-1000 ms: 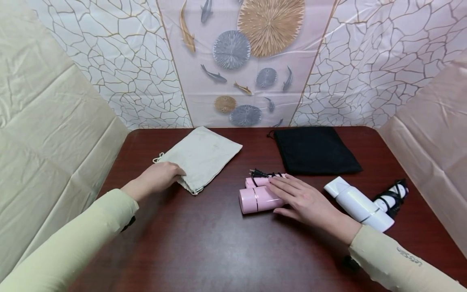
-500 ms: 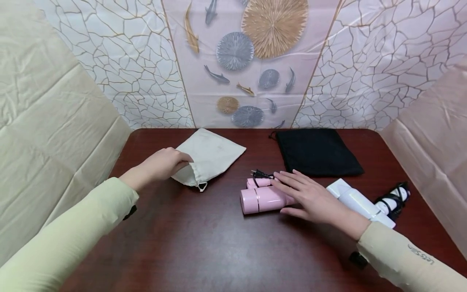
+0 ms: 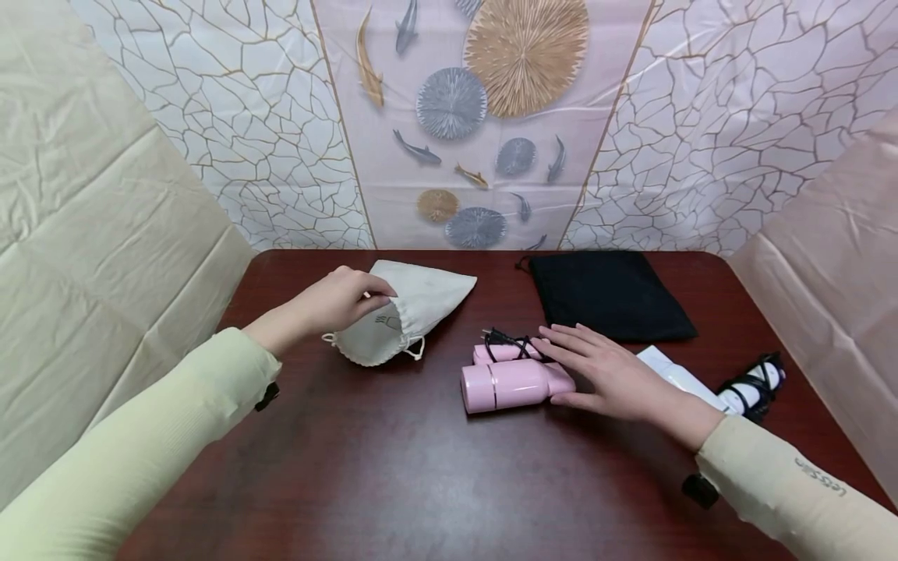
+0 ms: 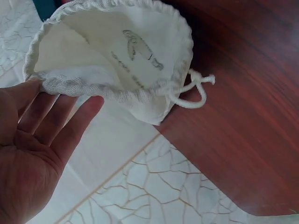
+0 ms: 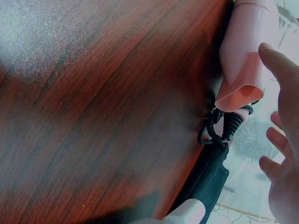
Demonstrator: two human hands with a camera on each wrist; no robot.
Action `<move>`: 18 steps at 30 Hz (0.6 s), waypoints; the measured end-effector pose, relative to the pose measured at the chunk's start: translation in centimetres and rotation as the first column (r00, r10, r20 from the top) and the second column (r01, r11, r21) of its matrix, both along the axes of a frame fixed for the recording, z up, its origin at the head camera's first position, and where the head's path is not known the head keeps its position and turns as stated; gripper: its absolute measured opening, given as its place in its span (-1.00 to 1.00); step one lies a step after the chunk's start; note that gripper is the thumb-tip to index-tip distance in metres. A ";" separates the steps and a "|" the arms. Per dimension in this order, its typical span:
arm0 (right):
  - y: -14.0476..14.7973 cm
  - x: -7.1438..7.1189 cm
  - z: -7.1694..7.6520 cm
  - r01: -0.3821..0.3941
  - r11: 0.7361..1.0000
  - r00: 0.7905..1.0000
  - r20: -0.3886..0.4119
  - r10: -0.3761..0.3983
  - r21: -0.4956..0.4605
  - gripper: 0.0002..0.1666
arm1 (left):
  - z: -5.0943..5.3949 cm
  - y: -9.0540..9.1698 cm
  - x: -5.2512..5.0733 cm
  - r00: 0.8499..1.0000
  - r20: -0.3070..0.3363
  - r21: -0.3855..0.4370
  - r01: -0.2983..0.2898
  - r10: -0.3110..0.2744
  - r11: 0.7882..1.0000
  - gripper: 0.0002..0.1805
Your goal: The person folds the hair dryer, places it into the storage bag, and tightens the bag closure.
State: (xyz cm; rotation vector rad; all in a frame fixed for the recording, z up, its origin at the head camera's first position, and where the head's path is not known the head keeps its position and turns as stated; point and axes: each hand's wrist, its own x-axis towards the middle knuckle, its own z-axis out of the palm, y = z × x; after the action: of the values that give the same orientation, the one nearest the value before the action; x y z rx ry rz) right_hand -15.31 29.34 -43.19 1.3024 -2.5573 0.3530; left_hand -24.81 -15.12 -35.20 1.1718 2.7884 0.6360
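Observation:
My left hand pinches the upper rim of a cream drawstring bag, lifting it so the mouth gapes. In the left wrist view the bag's gathered rim runs past the fingertips, and a hair dryer drawing shows on the inner cloth. White cord loops hang at both sides of the mouth. A pink hair dryer lies on the table, black cord wound round its folded handle. Over its nozzle end hovers my right hand, fingers spread. The right wrist view shows the thumb beside the pink nozzle; contact is uncertain.
A black drawstring bag lies flat at the back right of the dark red wooden table. Partly behind my right hand is a white hair dryer with a black cord round its handle. Fabric walls enclose the back and sides.
My left hand has raised the cream bag's edge, and its mouth has opened toward me. My right hand has slid slightly right, uncovering more of the pink hair dryer.

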 end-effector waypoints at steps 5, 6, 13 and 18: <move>-0.3 -0.2 -0.1 -0.023 1.000 0.999 0.031 0.023 -0.004 -0.06 | 0.8 1.3 -0.1 1.000 -0.015 -0.003 0.013 -0.013 1.000 -0.80; -0.4 -0.2 -0.1 -0.030 1.000 0.999 0.035 0.030 -0.004 -0.06 | 1.0 1.6 -0.2 0.999 -0.023 -0.004 0.023 -0.023 1.000 -0.81; -1.5 -0.6 -0.6 -0.076 0.997 0.996 0.037 0.075 0.023 -0.01 | 1.9 3.4 -0.4 0.997 -0.041 -0.030 0.064 -0.066 0.997 -0.82; -2.0 -1.1 -1.1 -0.127 0.991 0.992 0.006 0.127 0.042 0.00 | 2.2 4.1 -0.7 0.995 -0.040 -0.059 0.084 -0.086 0.995 -0.81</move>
State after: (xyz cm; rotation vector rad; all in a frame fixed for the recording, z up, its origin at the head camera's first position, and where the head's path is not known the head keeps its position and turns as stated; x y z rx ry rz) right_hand -16.40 27.32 -44.32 1.4850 -2.5038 0.3271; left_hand -25.51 -11.04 -32.95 1.2997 2.7533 0.5275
